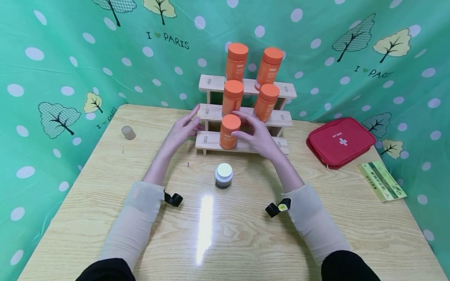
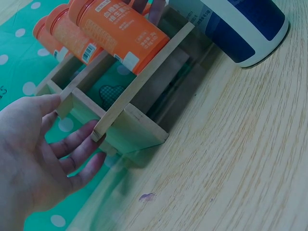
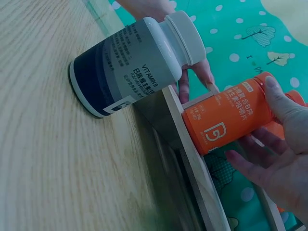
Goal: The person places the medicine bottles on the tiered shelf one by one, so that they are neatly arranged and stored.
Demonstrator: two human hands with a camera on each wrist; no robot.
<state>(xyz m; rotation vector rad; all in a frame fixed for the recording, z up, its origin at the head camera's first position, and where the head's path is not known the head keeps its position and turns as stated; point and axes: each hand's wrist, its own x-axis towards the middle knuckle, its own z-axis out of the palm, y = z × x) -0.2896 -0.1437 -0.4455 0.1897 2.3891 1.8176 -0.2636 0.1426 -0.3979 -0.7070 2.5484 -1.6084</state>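
Observation:
A three-step wooden rack [image 1: 211,141] stands at the back of the table and bears several orange bottles. On its lowest step is one orange bottle [image 1: 229,134], upright. My right hand [image 1: 258,136] holds this bottle from the right, thumb near the cap and fingers round the far side, as the right wrist view shows. At the rack's left end my left hand [image 1: 181,130] touches the steps with loosely bent fingers [image 2: 79,154]. A white-capped vitamin B bottle [image 3: 130,65] with a dark blue lower band stands on the table in front of the rack.
Two orange bottles stand on the middle step and two on the top step. A red first-aid pouch [image 1: 341,142] and a green-yellow packet [image 1: 382,181] lie on the right. Far left is a small grey-brown cylinder [image 1: 128,132]. Green patterned cloth [image 1: 140,74] hangs behind.

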